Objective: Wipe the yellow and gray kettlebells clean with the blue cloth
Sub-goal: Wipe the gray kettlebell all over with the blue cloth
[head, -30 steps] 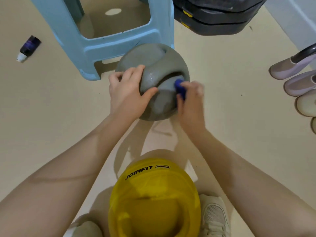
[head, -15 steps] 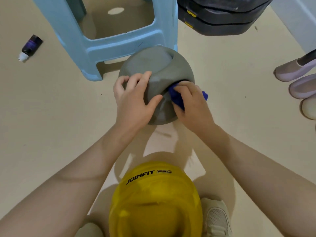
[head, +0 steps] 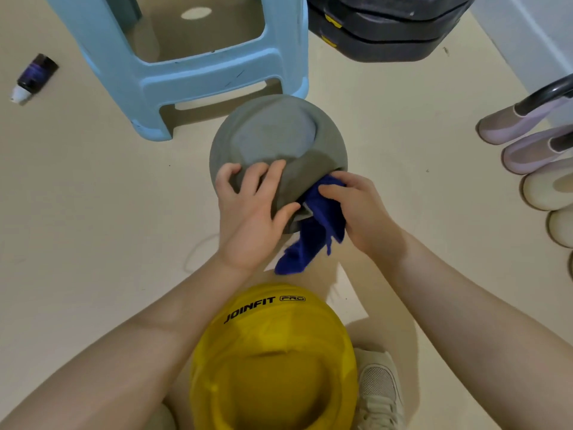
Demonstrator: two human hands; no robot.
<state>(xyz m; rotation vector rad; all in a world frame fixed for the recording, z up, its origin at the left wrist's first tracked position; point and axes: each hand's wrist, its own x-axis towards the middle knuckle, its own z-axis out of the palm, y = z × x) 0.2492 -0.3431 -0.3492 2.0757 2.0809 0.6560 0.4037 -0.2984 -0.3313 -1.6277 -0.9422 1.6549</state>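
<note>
The gray kettlebell stands on the floor in front of me. My left hand grips its handle, fingers over the top and thumb underneath. My right hand holds the blue cloth against the near right side of the gray kettlebell, just under the handle; a loose end of the cloth hangs down toward me. The yellow kettlebell, marked JOINFIT PRO, sits close to me between my arms, untouched.
A light blue plastic stool stands just behind the gray kettlebell. Black stacked weights lie at the back right. A small dark bottle lies at the far left. Boots and shoes line the right edge. My shoe is beside the yellow kettlebell.
My right hand has slid the cloth from the slot under the handle down to the kettlebell's near right side, and more cloth now hangs free. My left hand keeps its grip on the handle.
</note>
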